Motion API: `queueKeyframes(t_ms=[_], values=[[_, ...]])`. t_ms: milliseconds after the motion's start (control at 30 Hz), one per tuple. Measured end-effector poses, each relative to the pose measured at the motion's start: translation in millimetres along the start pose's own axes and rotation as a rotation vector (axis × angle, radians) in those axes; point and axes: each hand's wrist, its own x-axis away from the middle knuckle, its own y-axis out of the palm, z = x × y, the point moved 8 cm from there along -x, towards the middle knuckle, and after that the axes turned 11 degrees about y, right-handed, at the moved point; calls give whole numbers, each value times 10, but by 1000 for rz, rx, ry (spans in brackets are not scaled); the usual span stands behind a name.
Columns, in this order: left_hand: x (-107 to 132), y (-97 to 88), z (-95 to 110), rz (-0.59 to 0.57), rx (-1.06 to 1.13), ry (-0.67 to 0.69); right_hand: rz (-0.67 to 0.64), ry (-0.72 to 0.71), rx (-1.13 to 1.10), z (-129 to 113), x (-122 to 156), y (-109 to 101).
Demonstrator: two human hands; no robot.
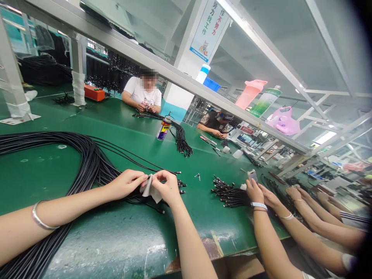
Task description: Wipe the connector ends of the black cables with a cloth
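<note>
- My left grip [124, 184] and right grip [165, 188] are clenched, pinching a white cloth [150, 192] at the tips of the black cables [93, 166] that sweep in from the left across the green tabletop [37, 174].
- Near right, a co-worker's hand [255, 192] lifts a phone [253, 176] beside a pile of plugged cables [229, 192].
- Far off, a spray can [163, 128] stands on the tabletop; a person in a white T-shirt [142, 91] sits beyond.
- Overhead, a glass shelf [261, 50] carries a pink bottle [250, 94].
</note>
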Motion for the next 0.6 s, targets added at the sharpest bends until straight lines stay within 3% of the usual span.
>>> queueKeyframes(t_ms=[600], values=[[8, 22, 31, -22, -55, 40, 37, 83, -74, 45, 7, 16]])
